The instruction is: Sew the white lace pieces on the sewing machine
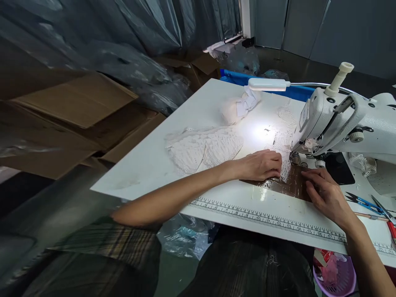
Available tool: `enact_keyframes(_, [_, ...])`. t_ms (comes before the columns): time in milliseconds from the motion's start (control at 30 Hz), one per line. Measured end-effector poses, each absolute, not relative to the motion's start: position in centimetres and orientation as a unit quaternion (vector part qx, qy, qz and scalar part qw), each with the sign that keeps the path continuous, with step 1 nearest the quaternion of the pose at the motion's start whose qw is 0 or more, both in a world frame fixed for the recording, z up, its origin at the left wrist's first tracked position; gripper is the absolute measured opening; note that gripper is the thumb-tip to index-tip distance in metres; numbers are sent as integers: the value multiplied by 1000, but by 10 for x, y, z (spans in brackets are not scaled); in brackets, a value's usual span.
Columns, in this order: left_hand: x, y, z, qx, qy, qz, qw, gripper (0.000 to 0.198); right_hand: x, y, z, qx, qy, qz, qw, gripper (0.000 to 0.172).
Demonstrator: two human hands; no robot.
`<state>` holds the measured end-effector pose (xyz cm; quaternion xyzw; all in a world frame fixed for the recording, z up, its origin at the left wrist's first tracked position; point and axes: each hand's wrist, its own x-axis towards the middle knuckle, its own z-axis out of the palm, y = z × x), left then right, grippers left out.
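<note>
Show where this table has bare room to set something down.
Free: the tabletop left of the large lace piece, and behind it, left of the pale bundle. Crowded: beside the sewing machine, around left hand and right hand, and by the blue snips.

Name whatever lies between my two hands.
The head view shows white lace beside your left hand, then a stretch of glossy brown surface reaching to your right hand.

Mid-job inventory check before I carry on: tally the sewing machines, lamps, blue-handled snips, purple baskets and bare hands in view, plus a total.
Sewing machine: 1
Lamp: 1
Blue-handled snips: 1
Purple basket: 1
Left hand and right hand: 2
Total: 6
</note>
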<state>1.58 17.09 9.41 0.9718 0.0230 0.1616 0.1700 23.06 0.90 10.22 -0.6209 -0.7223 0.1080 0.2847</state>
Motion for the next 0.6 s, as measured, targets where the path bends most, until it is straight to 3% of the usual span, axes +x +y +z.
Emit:
enact_keyframes(200, [16,170,96,948,15,230,219,18,217,22,103,-580,-763,138,251,33])
enact_keyframes(400, [23,163,90,895,41,399,193,14,206,32,89,-572,-796,10,198,36])
enact_keyframes(600, [26,160,81,928,-8,341,150,13,199,20,89,-589,-789,20,173,34])
